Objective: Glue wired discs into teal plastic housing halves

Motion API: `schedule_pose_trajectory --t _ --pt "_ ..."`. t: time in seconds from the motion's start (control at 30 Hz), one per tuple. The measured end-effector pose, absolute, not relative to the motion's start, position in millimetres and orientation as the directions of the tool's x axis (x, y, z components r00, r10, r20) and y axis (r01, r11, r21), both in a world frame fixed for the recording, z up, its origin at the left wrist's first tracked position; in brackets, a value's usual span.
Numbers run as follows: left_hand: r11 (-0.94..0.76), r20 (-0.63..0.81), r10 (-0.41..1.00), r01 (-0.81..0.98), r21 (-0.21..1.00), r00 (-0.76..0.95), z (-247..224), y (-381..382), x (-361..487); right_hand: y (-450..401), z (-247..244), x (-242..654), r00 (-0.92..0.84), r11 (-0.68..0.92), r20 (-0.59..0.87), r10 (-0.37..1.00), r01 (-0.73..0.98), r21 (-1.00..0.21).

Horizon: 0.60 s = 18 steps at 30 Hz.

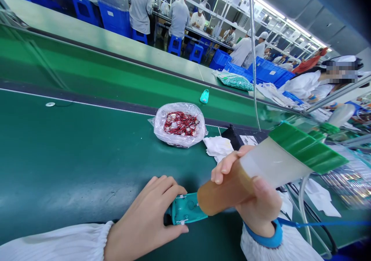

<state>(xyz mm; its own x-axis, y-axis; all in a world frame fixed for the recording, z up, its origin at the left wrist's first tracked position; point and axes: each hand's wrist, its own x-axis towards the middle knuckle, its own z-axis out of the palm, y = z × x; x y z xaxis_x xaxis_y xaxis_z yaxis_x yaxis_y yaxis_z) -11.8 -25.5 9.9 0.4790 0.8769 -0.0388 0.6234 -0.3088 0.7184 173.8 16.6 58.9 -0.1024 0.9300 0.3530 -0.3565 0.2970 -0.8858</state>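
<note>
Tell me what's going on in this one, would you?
A person's left hand steadies an open teal plastic shell on the green work surface. The right hand grips a cylindrical dispenser with amber-brown contents, its lower end over the shell's edge; any tip is hidden. Beyond them sits a clear plastic bag of small parts with red and black wires. Another teal piece lies farther off.
</note>
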Motion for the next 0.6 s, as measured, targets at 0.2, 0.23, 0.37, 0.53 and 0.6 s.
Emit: schedule_pose_trajectory --t 0.2,0.23,0.37,0.53,0.6 --pt "-0.318 0.005 0.889 0.61 0.726 0.458 8.4 -25.6 -11.0 17.2 57.3 173.2 -0.083 0.325 0.364 0.928 -0.3 -0.897" --pt "-0.318 0.008 0.891 0.611 0.725 0.455 8.3 -25.6 -11.1 17.3 57.3 173.2 -0.087 0.333 0.37 0.925 -0.285 -0.899" --pt "-0.322 0.004 0.886 0.611 0.724 0.463 7.9 -26.5 -12.0 17.4 57.8 173.6 -0.103 0.343 0.377 0.921 -0.25 -0.906" --pt "-0.333 0.016 0.885 0.608 0.721 0.466 6.5 -26.4 -11.9 15.9 61.0 173.5 -0.097 0.33 0.369 0.924 -0.282 -0.901" --pt "-0.334 0.014 0.883 0.607 0.721 0.468 6.3 -25.8 -11.6 15.2 62.9 173.2 -0.091 0.327 0.365 0.926 -0.287 -0.901"
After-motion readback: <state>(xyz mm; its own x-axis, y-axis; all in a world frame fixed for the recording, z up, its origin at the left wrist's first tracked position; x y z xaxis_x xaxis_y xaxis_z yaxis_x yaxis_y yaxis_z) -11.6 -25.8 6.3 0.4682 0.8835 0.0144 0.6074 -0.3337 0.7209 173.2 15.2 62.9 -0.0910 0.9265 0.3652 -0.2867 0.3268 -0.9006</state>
